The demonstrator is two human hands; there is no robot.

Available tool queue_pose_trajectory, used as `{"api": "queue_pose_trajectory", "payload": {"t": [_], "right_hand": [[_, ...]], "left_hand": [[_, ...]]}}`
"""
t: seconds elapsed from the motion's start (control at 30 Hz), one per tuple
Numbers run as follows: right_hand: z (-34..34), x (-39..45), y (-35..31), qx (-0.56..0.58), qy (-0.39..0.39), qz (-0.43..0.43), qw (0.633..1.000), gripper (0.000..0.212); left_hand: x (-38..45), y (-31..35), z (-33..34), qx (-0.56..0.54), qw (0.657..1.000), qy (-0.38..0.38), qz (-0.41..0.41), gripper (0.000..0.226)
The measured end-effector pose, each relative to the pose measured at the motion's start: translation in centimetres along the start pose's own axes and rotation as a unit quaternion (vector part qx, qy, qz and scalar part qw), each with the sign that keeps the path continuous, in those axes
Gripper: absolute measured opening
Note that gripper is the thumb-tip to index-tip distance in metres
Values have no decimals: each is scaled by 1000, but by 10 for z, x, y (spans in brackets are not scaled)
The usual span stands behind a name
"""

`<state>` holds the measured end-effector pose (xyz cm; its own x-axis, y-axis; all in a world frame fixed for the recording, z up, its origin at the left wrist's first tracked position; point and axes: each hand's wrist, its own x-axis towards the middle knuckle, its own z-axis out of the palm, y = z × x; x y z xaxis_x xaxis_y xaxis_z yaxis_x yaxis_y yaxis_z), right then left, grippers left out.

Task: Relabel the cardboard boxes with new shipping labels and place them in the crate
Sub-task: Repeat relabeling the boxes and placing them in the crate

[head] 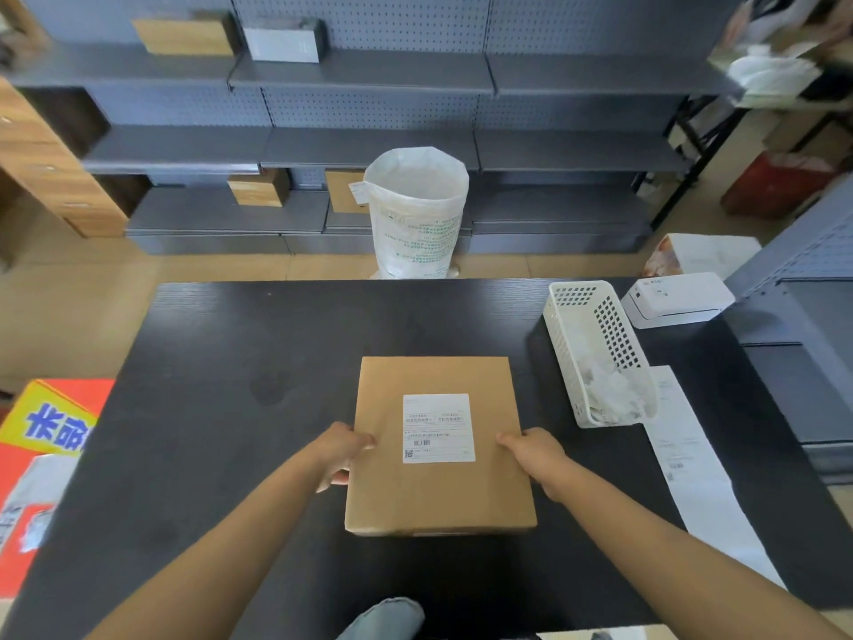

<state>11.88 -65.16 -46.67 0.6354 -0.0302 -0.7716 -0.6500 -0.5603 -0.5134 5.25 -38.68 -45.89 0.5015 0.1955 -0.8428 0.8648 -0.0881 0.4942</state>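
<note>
While the left hand [344,448] and right hand [537,452] grip its side edges, the labelled box [438,494] sits mid-table [231,362]; a white basket [595,348], paper strip [692,482] and printer [676,297] lie right, a sack [417,210] beyond.

Cardboard box [441,482]: plain brown, matt, smooth; white paper label [438,428] on top w/ faint sheen. Tabletop [277,362]: black wood-grain, matt, some smudges. Basket [595,348]: white perforated plastic, crumpled white paper inside. Label strip [687,478]: white paper, smooth. Printer [676,298]: white plastic, smooth. Sack [417,210]: white woven plastic, printed. Shelves [369,150]: grey matt metal w/ pegboard backs.
</note>
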Motion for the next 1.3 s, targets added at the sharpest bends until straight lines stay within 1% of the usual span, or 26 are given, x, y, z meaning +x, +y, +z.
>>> {"api": "queue_pose_trajectory", "payload": {"t": [0.17,0.23,0.33,0.47,0.6,0.73,0.83,0.93,1.03,1.17,1.23,1.3], "right_hand": [[-8,-17,-10,4,26,-16,1000,43],[-16,-25,-21,10,44,-32,998,46],[-38,-40,-37,23,78,-54,995,49],[-73,-61,-41,63,131,-97,985,45],[-117,-84,-15,85,183,-100,974,49],[-165,-112,47,96,234,-77,964,47],[-201,-140,111,121,265,-56,955,45],[-235,-175,179,157,306,-32,939,42],[-261,-208,255,209,347,-7,914,41],[-283,-247,349,271,385,45,881,54],[-291,-268,394,318,404,72,855,54],[-297,-284,433,372,415,92,826,54]], "left_hand": [[-16,33,-15,98,995,-22,18,26],[-26,60,-21,142,989,-29,42,25],[-44,106,-22,191,977,-18,93,25],[-73,149,-5,221,964,-1,148,21],[-101,166,37,241,953,-23,185,16],[-124,168,109,277,934,-58,217,26],[-143,162,180,309,918,-102,227,36],[-164,149,257,326,903,-152,235,41],[-189,127,336,350,882,-198,245,44],[-218,96,432,395,836,-255,282,37],[-232,81,480,432,806,-286,286,39],[-243,68,525,447,787,-325,272,42]]}}
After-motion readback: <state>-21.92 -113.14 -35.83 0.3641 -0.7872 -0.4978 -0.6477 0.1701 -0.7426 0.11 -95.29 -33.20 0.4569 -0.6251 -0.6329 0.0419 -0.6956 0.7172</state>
